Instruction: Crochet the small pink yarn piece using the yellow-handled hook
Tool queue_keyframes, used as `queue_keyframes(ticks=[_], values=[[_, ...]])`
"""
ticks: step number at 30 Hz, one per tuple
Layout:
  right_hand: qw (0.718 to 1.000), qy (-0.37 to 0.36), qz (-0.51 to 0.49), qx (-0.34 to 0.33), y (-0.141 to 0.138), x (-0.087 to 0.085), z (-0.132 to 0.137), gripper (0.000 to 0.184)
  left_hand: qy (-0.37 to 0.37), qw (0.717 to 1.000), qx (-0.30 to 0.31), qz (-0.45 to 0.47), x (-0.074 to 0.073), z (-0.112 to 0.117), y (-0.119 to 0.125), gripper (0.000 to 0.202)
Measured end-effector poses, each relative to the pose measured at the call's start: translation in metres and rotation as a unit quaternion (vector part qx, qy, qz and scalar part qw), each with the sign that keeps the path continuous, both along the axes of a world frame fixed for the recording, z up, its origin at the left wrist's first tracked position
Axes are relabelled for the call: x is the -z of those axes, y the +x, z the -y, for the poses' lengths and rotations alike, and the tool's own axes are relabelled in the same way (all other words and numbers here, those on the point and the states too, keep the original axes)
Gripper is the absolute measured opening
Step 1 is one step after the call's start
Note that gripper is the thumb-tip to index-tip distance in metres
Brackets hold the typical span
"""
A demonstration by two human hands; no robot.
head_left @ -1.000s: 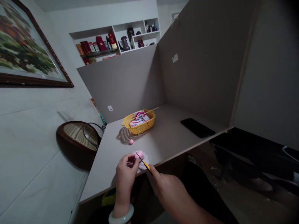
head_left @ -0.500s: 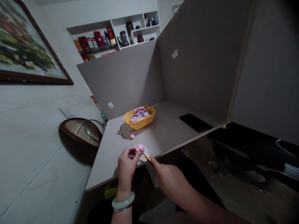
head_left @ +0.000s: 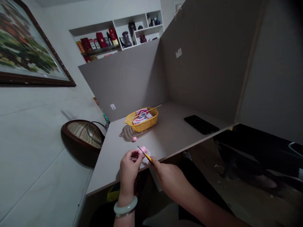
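Observation:
At the desk's front edge, my left hand [head_left: 129, 165] pinches a soft pink lump [head_left: 143, 149], which looks like modelling clay, between thumb and fingers. My right hand [head_left: 169, 179] grips a slim knife-like tool [head_left: 148, 157] with a yellow and black handle. Its thin dark end lies across the lump, pointing up and left; whether it cuts in cannot be made out. Under the lump is a crumpled pale wrapper [head_left: 145, 162], partly covered by my fingers. A small pink ball [head_left: 134, 139] rests on the desk just beyond my left hand.
Behind the ball stands a yellow basket [head_left: 146, 126] holding colourful packets, a thin stick [head_left: 143, 113] across its top. A black phone-like slab [head_left: 201, 124] lies at the right of the desk [head_left: 106, 164]. Grey panels [head_left: 127, 85] enclose the back and right. A brown woven-topped object [head_left: 81, 142] stands left.
The tool's tip has shifted slightly up and left over the pink lump. My left hand keeps its pinch. The whole view has moved a little.

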State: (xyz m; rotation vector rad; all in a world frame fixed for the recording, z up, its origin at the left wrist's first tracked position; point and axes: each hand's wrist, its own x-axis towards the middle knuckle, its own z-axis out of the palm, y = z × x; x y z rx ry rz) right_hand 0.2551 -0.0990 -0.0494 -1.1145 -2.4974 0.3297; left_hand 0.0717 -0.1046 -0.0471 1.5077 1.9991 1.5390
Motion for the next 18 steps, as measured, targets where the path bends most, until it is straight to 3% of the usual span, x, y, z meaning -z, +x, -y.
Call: queue_keyframes(ticks=[4,11,18], values=[[1.0,0.008,-0.016,-0.006,0.009,0.014,0.007,0.051,0.007,1.0,0.003,-0.001,-0.001,0.001,0.002,0.031],[1.0,0.007,0.006,0.005,-0.004,-0.006,-0.003,0.051,0.028,1.0,-0.004,-0.011,-0.002,0.001,0.002,0.03],[1.0,0.013,-0.018,-0.008,0.008,0.009,0.009,0.053,0.039,0.999,-0.004,-0.012,0.0,0.003,0.003,0.031]])
